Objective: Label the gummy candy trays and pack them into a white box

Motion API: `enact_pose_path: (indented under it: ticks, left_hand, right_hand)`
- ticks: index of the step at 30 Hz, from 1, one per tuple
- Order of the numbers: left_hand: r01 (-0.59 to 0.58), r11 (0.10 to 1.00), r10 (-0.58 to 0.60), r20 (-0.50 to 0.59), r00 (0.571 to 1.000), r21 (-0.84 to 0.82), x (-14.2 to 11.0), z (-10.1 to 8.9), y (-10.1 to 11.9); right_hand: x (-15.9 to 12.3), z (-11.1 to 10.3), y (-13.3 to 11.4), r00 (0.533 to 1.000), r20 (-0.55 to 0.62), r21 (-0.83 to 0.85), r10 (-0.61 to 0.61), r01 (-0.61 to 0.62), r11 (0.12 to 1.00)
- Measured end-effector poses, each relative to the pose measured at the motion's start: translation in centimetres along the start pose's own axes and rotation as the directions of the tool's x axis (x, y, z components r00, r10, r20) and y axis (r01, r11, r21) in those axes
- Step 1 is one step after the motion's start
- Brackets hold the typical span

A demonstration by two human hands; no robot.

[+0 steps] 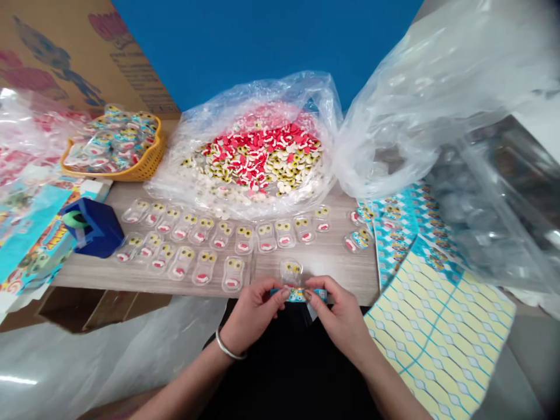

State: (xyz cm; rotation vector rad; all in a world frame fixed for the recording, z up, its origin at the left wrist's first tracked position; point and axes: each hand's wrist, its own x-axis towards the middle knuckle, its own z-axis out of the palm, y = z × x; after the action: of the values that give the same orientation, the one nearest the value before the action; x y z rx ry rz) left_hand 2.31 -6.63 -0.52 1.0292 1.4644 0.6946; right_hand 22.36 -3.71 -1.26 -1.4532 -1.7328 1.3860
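Note:
At the table's front edge, my left hand (259, 306) pinches one end of a blue printed sticker label (296, 294). My right hand (340, 312) has its thumb and fingers closed on the other end, so the strip stretches between both hands. Just behind it lies a clear plastic blister pack (291, 269) showing two yellow-ringed eyes; its lower part is hidden by the label and fingers. Whether the label touches the pack I cannot tell. Rows of similar packs (205, 267), each with two eyes and a red-and-white mouth piece, lie to the left and behind.
An open plastic bag (258, 157) of loose eye and mouth pieces stands behind. A yellow basket (151, 160) of labelled packs and a blue tape dispenser (102, 227) are left. Right are labelled packs (361, 238), sticker sheets (437, 326) and a bag of clear shells (472, 198).

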Motion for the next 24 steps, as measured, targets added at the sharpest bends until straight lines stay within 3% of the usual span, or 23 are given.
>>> enact_pose_path:
  ticks: [3,5,14,19,22,24]
  left_hand:
    - [-0.154,0.970,0.185,-0.160,0.970,0.190,0.6,-0.1,-0.6]
    - [-0.186,0.954,0.231,-0.182,0.956,0.236,1.1,-0.4,-0.9]
    - [-0.192,0.954,0.215,-0.078,0.974,0.231,2.2,-0.1,-0.6]
    - [-0.229,0.945,0.253,-0.079,0.964,0.232,1.7,0.0,0.0]
    - [-0.275,0.941,0.284,-0.015,0.959,0.195,0.9,-0.3,0.8]
    - [-0.299,0.942,0.296,0.043,0.954,0.153,0.5,-0.5,1.3]
  right_hand:
    - [0.1,0.5,0.9,0.997,-0.028,0.061,0.068,-0.066,0.996]
    - [0.2,0.6,1.4,0.997,-0.036,0.064,0.074,-0.071,0.995]
    - [1.0,0.3,0.9,0.999,0.034,-0.082,-0.001,0.004,0.997]
    - [0.6,0.0,1.0,0.996,-0.091,-0.133,0.022,-0.034,0.991]
    - [0.1,-0.3,0.3,0.981,-0.173,-0.226,-0.085,0.045,0.973]
    - [-0.2,-0.4,-0.2,0.982,-0.093,-0.213,-0.166,0.143,0.966]
